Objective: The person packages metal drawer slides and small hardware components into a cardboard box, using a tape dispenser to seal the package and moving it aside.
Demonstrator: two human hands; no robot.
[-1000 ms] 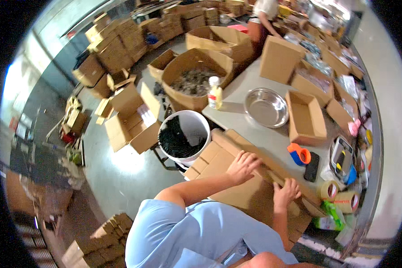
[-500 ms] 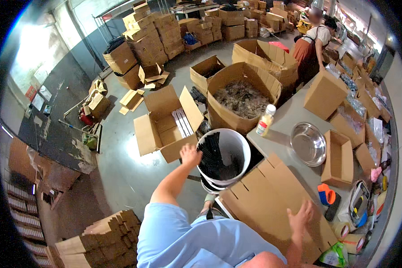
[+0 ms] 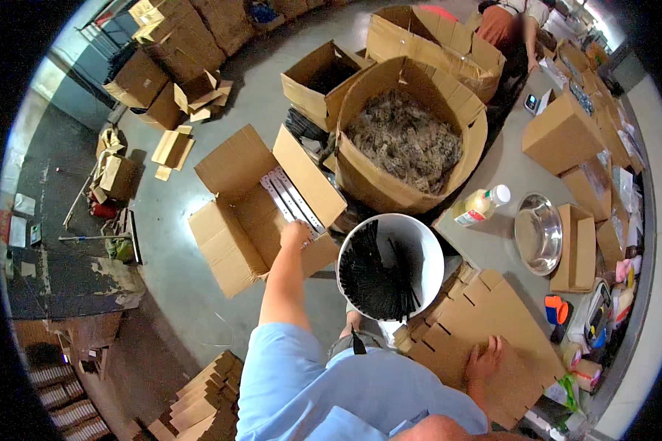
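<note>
My left hand reaches into an open carton on the floor, at the near ends of several long, narrow white boxes. Its fingers point down and are partly hidden, so I cannot tell whether they grip a box. My right hand lies on flat brown cardboard on the table, fingers stretched out and holding nothing. Between my arms stands a white bucket with a bundle of thin black strips leaning inside it.
A large carton of crumpled clear plastic stands behind the bucket. On the table are a bottle, a metal bowl, a small open box and tape rolls. Another person works at the far right. Stacked cardboard lies at lower left.
My left hand has moved from the bucket's rim to the white boxes in the carton. My right hand has come down onto the cardboard. The view has shifted, leaning closer to the carton.
</note>
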